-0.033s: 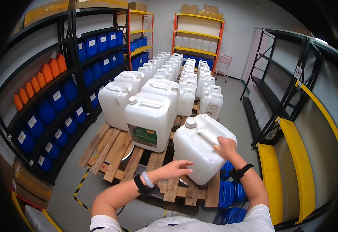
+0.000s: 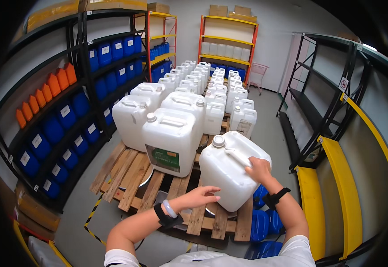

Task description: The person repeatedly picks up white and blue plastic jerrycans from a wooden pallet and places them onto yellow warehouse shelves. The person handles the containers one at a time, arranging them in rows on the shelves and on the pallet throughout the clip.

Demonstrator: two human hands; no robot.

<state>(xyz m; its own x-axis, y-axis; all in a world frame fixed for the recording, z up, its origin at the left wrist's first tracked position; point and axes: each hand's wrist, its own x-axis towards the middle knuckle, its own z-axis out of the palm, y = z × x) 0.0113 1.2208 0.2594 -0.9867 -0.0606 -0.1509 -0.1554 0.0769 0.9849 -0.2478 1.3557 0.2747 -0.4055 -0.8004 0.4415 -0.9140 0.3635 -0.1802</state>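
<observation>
A large white plastic jerrycan stands slightly tilted at the near right corner of the wooden pallet. My right hand is closed around the end of its top handle nearest me. Its round white cap is on, at the far left corner of its top. Beside its lower left side, my left hand is held with the fingers stretched out and apart. Whether those fingertips touch the jerrycan I cannot tell. Left of it stands another white jerrycan with a green label.
More white jerrycans fill the pallet behind. Blue jerrycans sit on the floor by its right edge. The left rack holds blue and orange canisters. Yellow shelf beams lean at the right, beside a black rack.
</observation>
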